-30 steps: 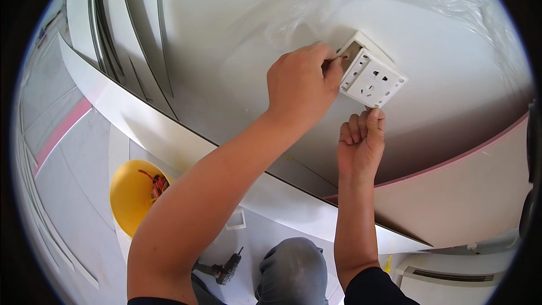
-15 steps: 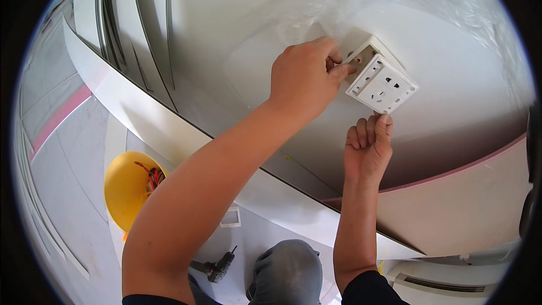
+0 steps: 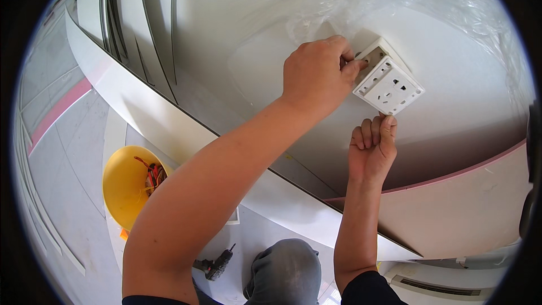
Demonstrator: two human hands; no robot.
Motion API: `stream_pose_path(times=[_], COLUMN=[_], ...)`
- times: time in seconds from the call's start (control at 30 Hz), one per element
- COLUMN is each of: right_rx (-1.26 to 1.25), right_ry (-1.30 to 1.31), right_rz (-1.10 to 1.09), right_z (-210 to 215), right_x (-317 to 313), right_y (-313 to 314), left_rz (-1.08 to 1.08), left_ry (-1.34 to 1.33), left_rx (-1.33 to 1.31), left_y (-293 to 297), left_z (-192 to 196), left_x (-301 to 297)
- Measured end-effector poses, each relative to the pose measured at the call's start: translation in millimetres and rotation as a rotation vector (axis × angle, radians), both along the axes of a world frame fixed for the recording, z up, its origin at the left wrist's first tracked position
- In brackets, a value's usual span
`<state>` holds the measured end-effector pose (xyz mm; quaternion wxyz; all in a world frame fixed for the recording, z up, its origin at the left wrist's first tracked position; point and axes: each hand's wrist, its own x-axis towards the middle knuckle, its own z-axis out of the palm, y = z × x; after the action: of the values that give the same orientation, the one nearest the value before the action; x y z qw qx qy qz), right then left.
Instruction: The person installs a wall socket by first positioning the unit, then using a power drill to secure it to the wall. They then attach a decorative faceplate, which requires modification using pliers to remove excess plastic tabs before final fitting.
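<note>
A white wall socket plate [image 3: 389, 83] sits tilted against a white wall, its upper left corner lifted off the wall box. My left hand [image 3: 319, 76] is closed around that upper left edge, fingers pinching the plate's rim. Below the plate, my right hand [image 3: 371, 147] is curled into a loose fist, with its fingertips pressing the plate's lower corner. Whether the right hand holds a small tool is hidden by its fingers. Clear plastic sheeting [image 3: 451, 11] hangs on the wall above and to the right of the socket.
A yellow bucket [image 3: 127, 183] with red and orange wires stands on the floor at lower left. A dark power drill [image 3: 217, 264] lies on the floor near my grey-trousered knee [image 3: 285, 274]. White trim strips [image 3: 130, 22] lean at upper left.
Both hands and the socket plate have drifted slightly right in the picture. The left hand keeps its grip on the plate's upper edge; the right hand stays under its lower corner.
</note>
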<state>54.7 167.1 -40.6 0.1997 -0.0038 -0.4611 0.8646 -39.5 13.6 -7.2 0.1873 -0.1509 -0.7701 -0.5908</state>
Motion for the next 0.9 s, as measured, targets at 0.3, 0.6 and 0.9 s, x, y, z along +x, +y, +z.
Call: stream_pose_path(times=[0.3,0.6,0.9], right_rx=[-0.006,0.000,0.083], right_ry=[-0.011,-0.028,-0.064], right_rz=[-0.003,0.012,-0.011], right_z=[1.1,1.3,2.6], right_x=[0.2,1.0,4.1], right_y=[-0.5,-0.1,-0.7], left_rz=[0.042,0.006,0.045], left_ry=[0.045,0.042,0.056], left_rx=[-0.064,-0.084,-0.091], left_y=[1.1,-7.6,-61.1], left_z=[4.4,-0.8,-28.7], left_x=[1.1,2.6,65.6])
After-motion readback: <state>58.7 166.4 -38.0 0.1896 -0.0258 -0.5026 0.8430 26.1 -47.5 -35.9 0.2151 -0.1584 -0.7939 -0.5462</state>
